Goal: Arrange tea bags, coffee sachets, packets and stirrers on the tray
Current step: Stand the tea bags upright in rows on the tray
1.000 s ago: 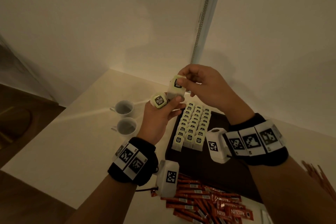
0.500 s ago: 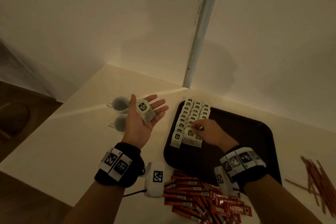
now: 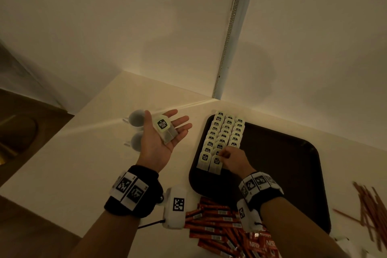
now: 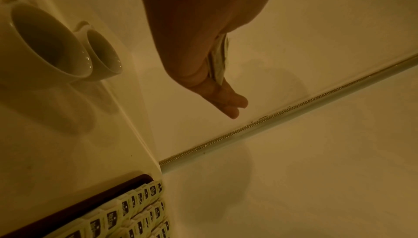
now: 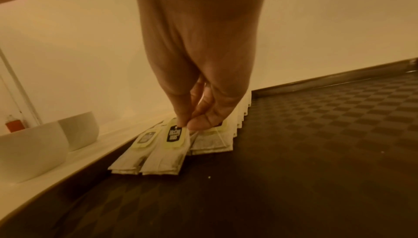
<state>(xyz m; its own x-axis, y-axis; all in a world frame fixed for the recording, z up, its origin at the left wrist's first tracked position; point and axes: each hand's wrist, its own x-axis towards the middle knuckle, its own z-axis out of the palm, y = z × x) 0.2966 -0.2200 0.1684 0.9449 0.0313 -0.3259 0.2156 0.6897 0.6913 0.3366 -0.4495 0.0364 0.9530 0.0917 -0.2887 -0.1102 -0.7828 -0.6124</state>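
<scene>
In the head view we see our left hand (image 3: 162, 139) left of centre, palm up with fingers spread flat, and a tea bag (image 3: 165, 130) lying loose across the palm. Our right hand (image 3: 234, 159) is lower, at the centre of the frame over the dark tray (image 3: 293, 174), its thumb and fingertips pinching the tag of the front tea bag (image 5: 172, 145) in the middle row. The rows of tea bags (image 3: 225, 134) fill the tray's upper left corner, overlapping. Two white cups (image 3: 136, 130) stand at the left of the frame, behind our left hand. Red coffee sachets (image 3: 215, 224) lie heaped along the bottom centre, and stirrers (image 3: 370, 209) lie scattered at the lower right edge.
</scene>
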